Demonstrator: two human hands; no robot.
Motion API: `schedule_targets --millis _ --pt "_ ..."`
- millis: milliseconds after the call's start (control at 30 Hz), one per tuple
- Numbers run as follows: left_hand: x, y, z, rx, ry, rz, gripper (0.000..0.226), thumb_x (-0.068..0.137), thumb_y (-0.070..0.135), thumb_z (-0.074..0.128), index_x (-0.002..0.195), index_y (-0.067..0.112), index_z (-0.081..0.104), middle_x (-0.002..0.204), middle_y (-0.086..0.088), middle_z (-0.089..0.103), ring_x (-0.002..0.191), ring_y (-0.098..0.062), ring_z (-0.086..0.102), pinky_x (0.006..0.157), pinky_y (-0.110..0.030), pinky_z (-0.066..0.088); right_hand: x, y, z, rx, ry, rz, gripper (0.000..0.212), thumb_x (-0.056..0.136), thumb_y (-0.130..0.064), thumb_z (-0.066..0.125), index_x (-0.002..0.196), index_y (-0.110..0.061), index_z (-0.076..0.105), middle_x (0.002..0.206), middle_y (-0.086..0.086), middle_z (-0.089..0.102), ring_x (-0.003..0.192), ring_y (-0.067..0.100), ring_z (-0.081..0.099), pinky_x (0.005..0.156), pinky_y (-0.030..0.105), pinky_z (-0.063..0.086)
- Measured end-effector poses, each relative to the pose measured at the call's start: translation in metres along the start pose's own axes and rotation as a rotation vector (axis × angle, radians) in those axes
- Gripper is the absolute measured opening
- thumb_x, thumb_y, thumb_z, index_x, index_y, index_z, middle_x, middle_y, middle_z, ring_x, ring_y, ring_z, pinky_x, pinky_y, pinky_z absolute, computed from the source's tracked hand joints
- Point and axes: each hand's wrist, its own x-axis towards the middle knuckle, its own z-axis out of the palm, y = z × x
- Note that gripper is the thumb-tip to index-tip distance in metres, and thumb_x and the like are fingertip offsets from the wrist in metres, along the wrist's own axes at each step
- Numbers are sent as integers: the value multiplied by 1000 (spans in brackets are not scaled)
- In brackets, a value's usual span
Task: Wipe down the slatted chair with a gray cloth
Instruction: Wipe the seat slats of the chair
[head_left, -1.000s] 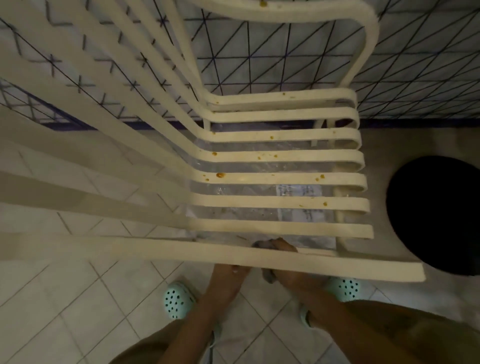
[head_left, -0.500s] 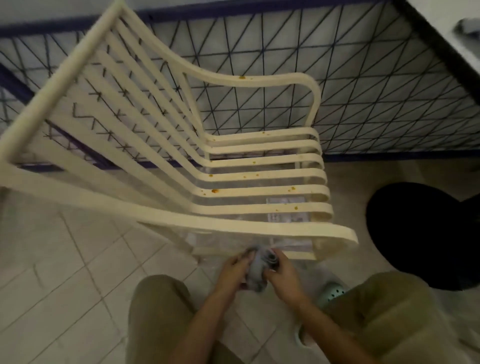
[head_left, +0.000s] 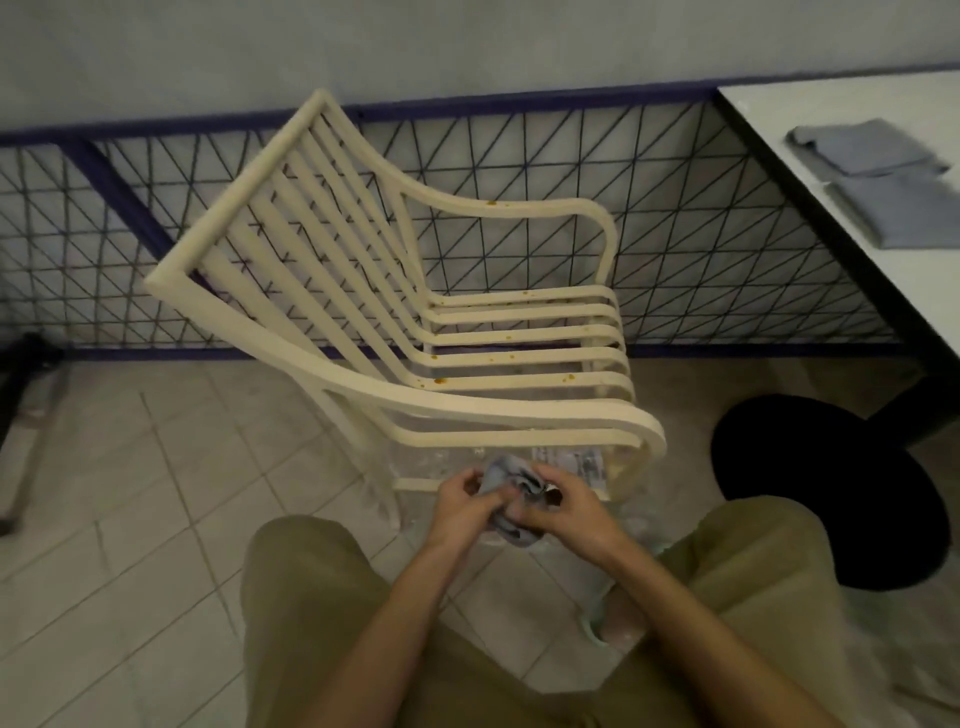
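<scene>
From the head: cream slatted chair, smooth curved slats speckled with orange-brown spots, on pale floor tiles. Soft, crumpled gray cloth, just before the near armrest, gripped between left hand and right hand, fingers of both curled around it.

Your beige tiled floor bears a cream slatted plastic chair and a round black base; the white desk carries two folded grey cloths.

The cream slatted chair is standing before the black wire-mesh railing; to its right, folded gray cloths are lying by the white table's left edge.
</scene>
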Motion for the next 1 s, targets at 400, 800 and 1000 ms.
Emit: schedule_targets --millis 400,800,1000 --pt "33 131 1 119 -197 435 4 91 17 64 92 14 67 88 -2 72 84 -20 71 64 -37 58 59 -93 -101 -161 323 -269 22 81 -7 72 95 -24 69 101 1 57 92 9 56 74 11 42" --pt "135 99 9 956 -320 441 20 88 51 58 96 36 69 88 21 68 76 3 61 70 -26 53 178 48 -165 -789 -93 -88 31 81 -19 73 111 -18 66 103 -4 64 92 10 58 75 20 45" --pt "131 105 7 1084 -491 491 59 69 84 44 105 44 68 95 28 66 76 5 59 70 -18 50 196 92 -165 -975 -241 -80 30 81 -16 71 111 -23 69 89 -11 44 81 20 57 68 25 41"
